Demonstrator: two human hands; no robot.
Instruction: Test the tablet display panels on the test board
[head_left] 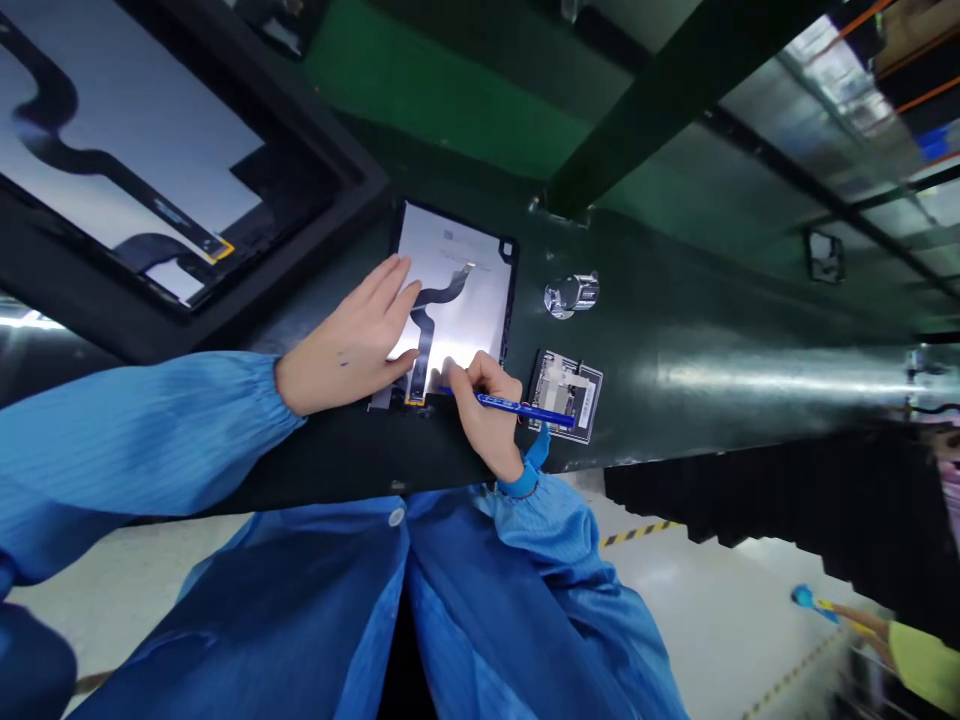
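Note:
A flat display panel (480, 310) with a silvery back and dark edges lies on the green mat in front of me. A black ribbon cable (424, 340) bends across it. My left hand (360, 340) lies on the panel's left side, fingers stretched out and holding nothing. In my right hand (487, 410) is a blue pen (525, 409), gripped between thumb and fingers. Its tip points left, at the panel's lower part near the cable's end; whether it touches cannot be made out. A blue band circles my right wrist.
Right of my right hand lies a small circuit board (564, 395). Behind it stands a shiny metal piece (571, 295). A large black-framed panel (150, 150) fills the upper left. A green post (600, 170) rises from the bench. Another person's arm (862, 620) shows at lower right.

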